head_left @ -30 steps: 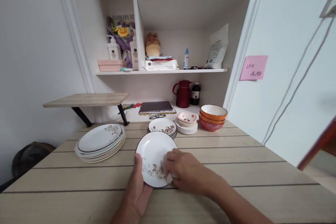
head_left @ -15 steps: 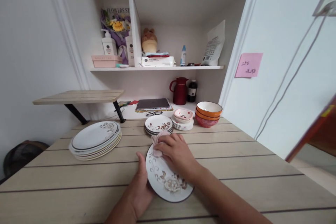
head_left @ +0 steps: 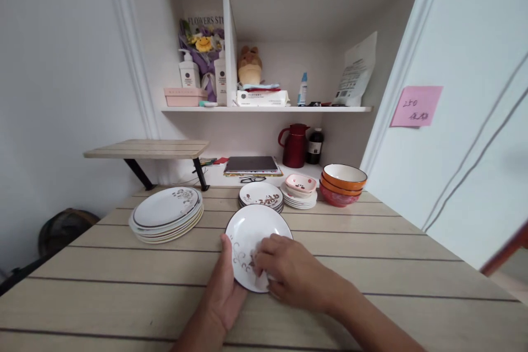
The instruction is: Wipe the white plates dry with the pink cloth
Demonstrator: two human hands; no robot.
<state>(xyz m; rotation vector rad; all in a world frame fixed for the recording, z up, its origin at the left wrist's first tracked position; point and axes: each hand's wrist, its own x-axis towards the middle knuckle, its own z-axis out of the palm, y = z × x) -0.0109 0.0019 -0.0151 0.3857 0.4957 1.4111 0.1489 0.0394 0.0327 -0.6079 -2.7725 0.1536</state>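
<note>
A white plate (head_left: 252,228) with a dark rim and brown flower pattern is held tilted above the table. My left hand (head_left: 226,289) grips its lower left edge, thumb along the rim and fingers underneath. Curled against the plate's face, my right hand (head_left: 295,269) presses on the lower right part of the pattern. The pale pink cloth in it is almost wholly covered by the fingers. Just behind stands a stack of smaller floral plates (head_left: 260,195), partly hidden by the held plate.
Larger plates (head_left: 165,209) are stacked at the left, below a small raised shelf (head_left: 148,148). Behind to the right are small saucers with a pink square dish (head_left: 301,184) and stacked orange bowls (head_left: 344,176). Glasses (head_left: 253,180), a laptop (head_left: 251,164) and a red jug (head_left: 295,146) lie further back.
My right hand has slid from the plate's upper left part down to its lower right. The plate has turned, bringing its flower pattern to the lower left. The view has shifted slightly.
</note>
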